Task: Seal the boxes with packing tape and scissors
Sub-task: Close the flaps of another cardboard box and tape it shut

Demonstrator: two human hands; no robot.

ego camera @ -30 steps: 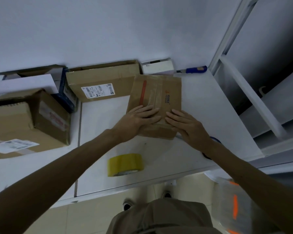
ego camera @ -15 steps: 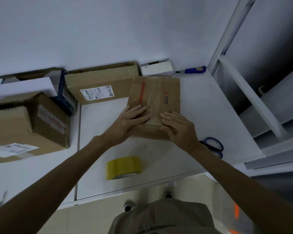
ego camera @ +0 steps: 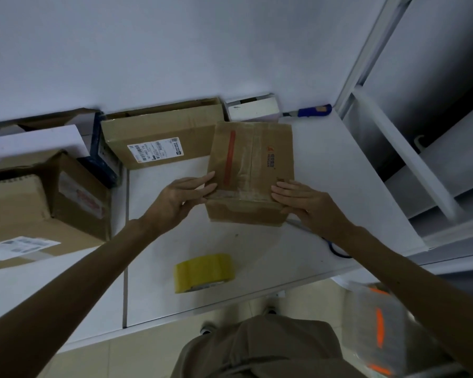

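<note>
White table top [ego camera: 331, 170] set against a pale wall, seen from beside the person who stands at its near edge. Centre: small cardboard box [ego camera: 273, 148], flat on the table, its top bearing a red stripe, an orange print and clear tape along the middle seam and across the near edge. Left hand [ego camera: 179, 200]: fingers straight and together, their tips pressed to the box's near-left edge, nothing gripped. Right hand [ego camera: 302, 204]: fingers straight, lying flat over the near-right corner, likewise unclenched. Yellowish packing tape roll [ego camera: 204, 272]: on its side near the table's front edge, well apart from the box. Scissors [ego camera: 334, 250]: only a blue handle loop shows, beside the right forearm. Behind the box: a larger labelled carton [ego camera: 161, 137], a small white box [ego camera: 253, 109] and a blue-handled tool [ego camera: 313, 110] along the wall. Far left: stacked cartons [ego camera: 25, 208].
</note>
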